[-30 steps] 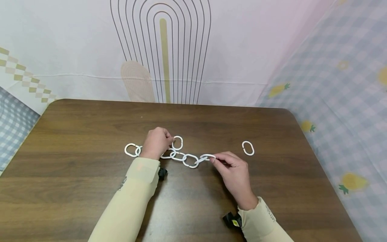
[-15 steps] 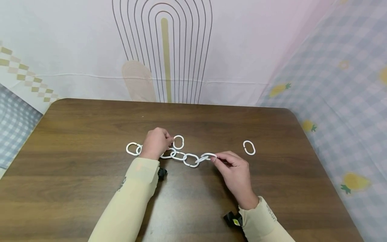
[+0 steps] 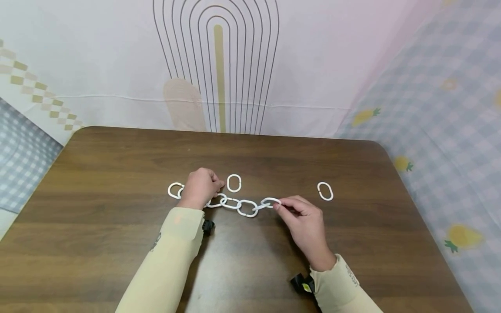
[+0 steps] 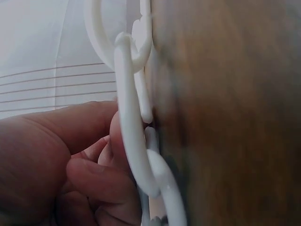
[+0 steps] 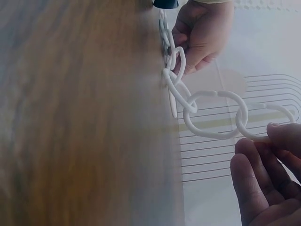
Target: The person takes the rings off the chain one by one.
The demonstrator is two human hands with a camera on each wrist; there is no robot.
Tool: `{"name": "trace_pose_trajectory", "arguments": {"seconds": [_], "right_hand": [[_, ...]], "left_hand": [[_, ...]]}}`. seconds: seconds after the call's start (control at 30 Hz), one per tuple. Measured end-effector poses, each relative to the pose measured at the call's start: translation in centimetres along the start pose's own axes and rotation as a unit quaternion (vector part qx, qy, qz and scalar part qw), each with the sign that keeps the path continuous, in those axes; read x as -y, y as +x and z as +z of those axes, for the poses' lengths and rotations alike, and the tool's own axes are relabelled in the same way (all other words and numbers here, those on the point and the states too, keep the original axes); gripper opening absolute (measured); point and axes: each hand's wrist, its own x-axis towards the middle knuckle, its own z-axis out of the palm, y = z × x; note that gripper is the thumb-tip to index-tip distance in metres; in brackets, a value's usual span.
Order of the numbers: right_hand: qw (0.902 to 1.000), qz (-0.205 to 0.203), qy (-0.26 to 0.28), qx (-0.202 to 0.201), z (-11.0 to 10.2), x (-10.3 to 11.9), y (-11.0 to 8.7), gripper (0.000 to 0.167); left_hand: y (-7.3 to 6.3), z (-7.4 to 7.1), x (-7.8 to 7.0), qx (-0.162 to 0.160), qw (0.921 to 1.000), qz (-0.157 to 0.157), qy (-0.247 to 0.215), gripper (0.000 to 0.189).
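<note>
A chain of white oval plastic links (image 3: 231, 203) runs along the table between my hands. My right hand (image 3: 303, 219) pinches the link at its right end (image 3: 271, 201) between thumb and fingers, with that end lifted in the right wrist view. Over the left part of the chain is my left hand (image 3: 199, 187), its fingers curled beside a chain link (image 4: 129, 117) in the left wrist view. Whether they grip that link I cannot tell. Just right of the left fingertips lies a loose white link (image 3: 234, 174), apart from them.
Another loose link (image 3: 332, 191) lies on the wooden table (image 3: 250, 269) to the right. Linked rings (image 3: 172, 191) show left of my left hand. A patterned cloth (image 3: 313, 65) hangs behind the table's far edge.
My left hand has drawn slightly left and toward me, leaving a gap between its fingertips and the nearby loose link. The right hand keeps its pinch. The head view has shifted slightly.
</note>
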Motion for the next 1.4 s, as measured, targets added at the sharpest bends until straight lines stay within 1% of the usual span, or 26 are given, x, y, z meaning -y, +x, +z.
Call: {"name": "trace_pose_trajectory", "arguments": {"seconds": [0.2, 0.37, 0.63, 0.83, 0.93, 1.03, 1.17, 1.3, 1.4], "right_hand": [[1.0, 0.006, 0.007, 0.004, 0.0, 0.3, -0.1, 0.012], [0.9999, -0.007, 0.001, 0.008, -0.1, 0.5, -0.2, 0.012], [0.9997, -0.019, -0.011, 0.015, -0.1, 0.8, -0.3, 0.01], [0.9996, -0.018, -0.013, 0.019, 0.0, 0.9, -0.3, 0.012], [0.9996, -0.018, -0.009, 0.02, 0.0, 1.0, -0.3, 0.013], [0.9996, -0.018, -0.007, 0.021, 0.1, 1.2, -0.4, 0.013], [0.9994, -0.021, -0.005, 0.027, 0.2, 1.4, -0.5, 0.014], [0.9992, -0.026, -0.005, 0.031, 0.3, 1.5, -0.5, 0.014], [0.9991, -0.026, -0.009, 0.032, 0.3, 1.5, -0.6, 0.015]], "left_hand": [[-0.7, -0.4, 0.5, 0.0, 0.9999, -0.01, 0.003, 0.021], [-1.4, -0.6, 0.8, -0.001, 0.9999, -0.012, -0.004, 0.022], [-2.5, -0.9, 0.6, -0.011, 0.9999, 0.001, -0.001, 0.021], [-3.1, -1.2, 0.7, -0.012, 0.9998, 0.014, -0.011, 0.019], [-3.4, -1.2, 0.8, -0.007, 0.9993, 0.024, -0.028, 0.018], [-3.8, -1.2, 0.6, 0.005, 0.9972, 0.04, -0.064, 0.014], [-4.5, -1.5, 0.0, 0.024, 0.9905, 0.058, -0.122, 0.012], [-5.3, -1.7, -0.8, 0.031, 0.984, 0.077, -0.158, 0.011], [-5.6, -1.4, -1.0, 0.02, 0.9801, 0.113, -0.162, 0.009]]}}
